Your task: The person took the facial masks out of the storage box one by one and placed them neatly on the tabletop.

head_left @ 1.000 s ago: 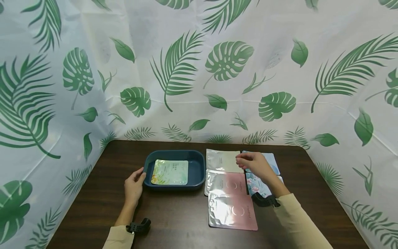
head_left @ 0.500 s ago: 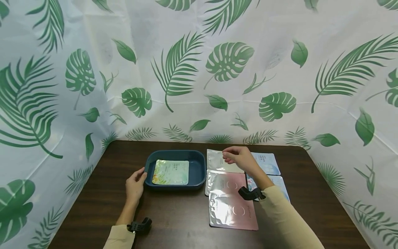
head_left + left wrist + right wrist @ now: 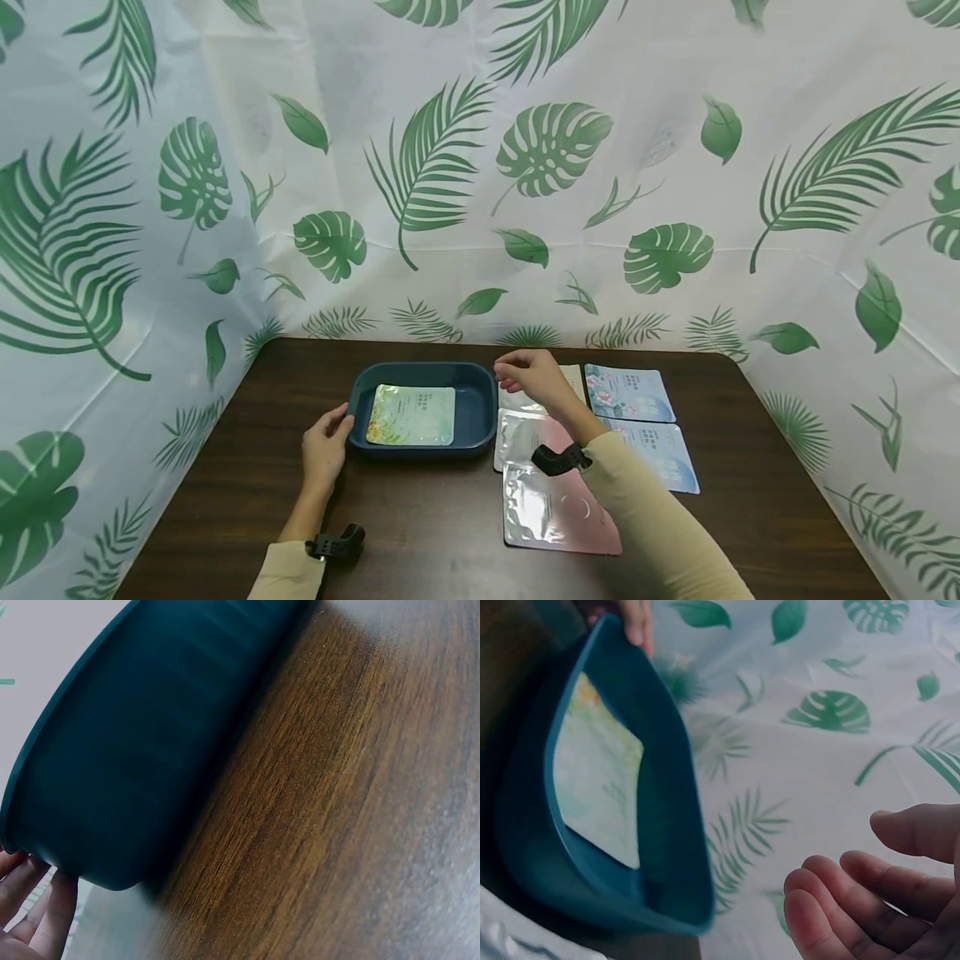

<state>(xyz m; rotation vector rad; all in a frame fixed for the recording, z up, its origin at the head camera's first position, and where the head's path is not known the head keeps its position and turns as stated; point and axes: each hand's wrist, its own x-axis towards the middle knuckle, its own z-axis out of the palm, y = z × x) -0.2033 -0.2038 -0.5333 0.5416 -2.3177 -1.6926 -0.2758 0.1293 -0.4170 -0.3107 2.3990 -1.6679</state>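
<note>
A dark blue tray [image 3: 476, 408] stands on the table, with a green floral face-mask sachet [image 3: 411, 415] lying flat in it. My left hand [image 3: 324, 442] holds the tray's left end, fingers and thumb against the outside of its wall. My right hand [image 3: 536, 379] hovers just right of the tray, above a cream and silver sachet [image 3: 573, 379] that it partly covers. Its fingers are loosely bent, and the right wrist view shows nothing between thumb and fingers [image 3: 817, 922].
Two pink and silver sachets [image 3: 551, 508] lie overlapping in front of the cream one, partly behind my right forearm. Two blue floral sachets [image 3: 630, 392] lie to the right. A leaf-print cloth [image 3: 480, 167] hangs behind the table [image 3: 420, 525].
My right hand has moved left, from over the blue and cream sachets to beside the tray, uncovering the blue ones. My left hand and the tray have stayed put.
</note>
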